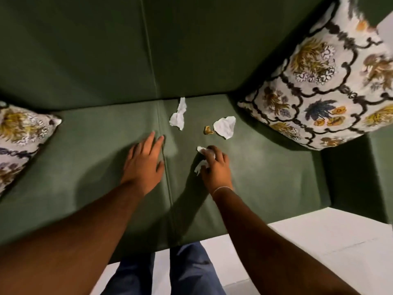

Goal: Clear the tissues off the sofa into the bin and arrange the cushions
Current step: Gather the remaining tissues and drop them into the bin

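Observation:
I look down on a green sofa [265,167]. My right hand [215,167] is closed around a crumpled white tissue [202,163] on the seat. My left hand [144,160] rests flat on the seat by the seam, fingers spread, holding nothing. Two more white tissues lie further back: a long twisted tissue [178,114] near the backrest and a flatter tissue [225,126] to its right. A small brown scrap [208,129] sits beside the flatter one. A floral cushion [319,88] leans in the right corner. Another floral cushion [19,137] lies at the left edge.
The sofa's right armrest [350,177] closes off the seat on that side. White floor [319,241] shows in front of the sofa. My legs in blue trousers [187,271] stand against the front edge. No bin is in view.

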`<state>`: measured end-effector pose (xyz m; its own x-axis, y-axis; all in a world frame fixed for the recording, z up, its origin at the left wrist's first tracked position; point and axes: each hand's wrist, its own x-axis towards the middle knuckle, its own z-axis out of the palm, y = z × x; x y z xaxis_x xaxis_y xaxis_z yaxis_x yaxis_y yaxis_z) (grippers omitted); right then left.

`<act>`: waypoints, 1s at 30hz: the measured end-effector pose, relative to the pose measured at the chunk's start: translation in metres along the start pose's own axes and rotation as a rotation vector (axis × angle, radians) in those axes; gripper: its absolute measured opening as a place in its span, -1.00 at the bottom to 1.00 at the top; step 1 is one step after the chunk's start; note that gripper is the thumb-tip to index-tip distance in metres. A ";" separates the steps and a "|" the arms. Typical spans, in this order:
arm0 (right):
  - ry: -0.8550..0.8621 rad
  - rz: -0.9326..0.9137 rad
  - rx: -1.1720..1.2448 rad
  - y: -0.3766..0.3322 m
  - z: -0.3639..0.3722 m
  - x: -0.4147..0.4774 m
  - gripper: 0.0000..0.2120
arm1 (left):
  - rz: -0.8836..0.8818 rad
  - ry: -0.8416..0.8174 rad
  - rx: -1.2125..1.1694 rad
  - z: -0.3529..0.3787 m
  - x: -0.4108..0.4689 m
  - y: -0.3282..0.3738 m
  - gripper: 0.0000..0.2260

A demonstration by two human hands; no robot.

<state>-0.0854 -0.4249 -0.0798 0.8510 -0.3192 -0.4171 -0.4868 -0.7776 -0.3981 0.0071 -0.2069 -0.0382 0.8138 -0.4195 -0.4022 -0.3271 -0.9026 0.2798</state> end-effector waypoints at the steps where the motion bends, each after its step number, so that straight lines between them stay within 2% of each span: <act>1: 0.029 -0.025 0.017 0.006 0.002 0.004 -0.50 | 0.019 -0.018 0.020 -0.002 0.015 0.006 -0.29; 5: 0.118 -0.053 0.114 0.020 -0.001 0.021 -0.81 | 0.236 -0.025 0.124 -0.008 0.076 0.034 -0.27; 7: 0.230 -0.045 0.173 0.020 -0.012 0.033 -0.87 | 0.301 0.004 0.180 -0.011 0.108 0.049 -0.26; 10: 0.413 0.003 0.229 0.020 -0.032 0.050 -0.88 | 0.280 -0.033 0.215 -0.010 0.138 0.059 -0.34; 12: 0.391 0.067 0.236 0.024 -0.041 0.068 -0.89 | 0.264 -0.072 0.203 -0.004 0.142 0.055 -0.40; 15: 0.207 0.133 0.274 0.025 -0.045 0.089 -0.91 | 0.205 -0.049 0.120 0.004 0.128 0.046 -0.45; 18: 0.098 0.091 0.164 0.014 -0.044 0.098 -0.88 | 0.162 -0.057 0.044 0.013 0.105 0.032 -0.44; 21: 0.081 0.022 0.155 0.001 -0.034 0.099 -0.70 | 0.141 -0.056 -0.005 0.023 0.078 0.013 -0.48; 23: 0.107 0.078 0.223 -0.006 -0.027 0.099 -0.54 | 0.140 -0.057 -0.028 0.029 0.060 0.000 -0.52; 25: 0.125 0.045 0.146 -0.012 -0.022 0.097 -0.57 | 0.133 -0.047 -0.055 0.035 0.044 -0.011 -0.56; 27: 0.128 -0.079 0.006 -0.018 -0.017 0.096 -0.65 | 0.115 -0.034 -0.068 0.042 0.030 -0.024 -0.57; 30: 0.118 -0.108 -0.045 -0.032 -0.019 0.093 -0.58 | 0.087 -0.012 -0.129 0.052 0.007 -0.042 -0.55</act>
<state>0.0134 -0.4402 -0.0905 0.9163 -0.2921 -0.2741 -0.3844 -0.8334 -0.3971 0.0018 -0.1771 -0.0980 0.7788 -0.4976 -0.3820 -0.3311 -0.8432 0.4236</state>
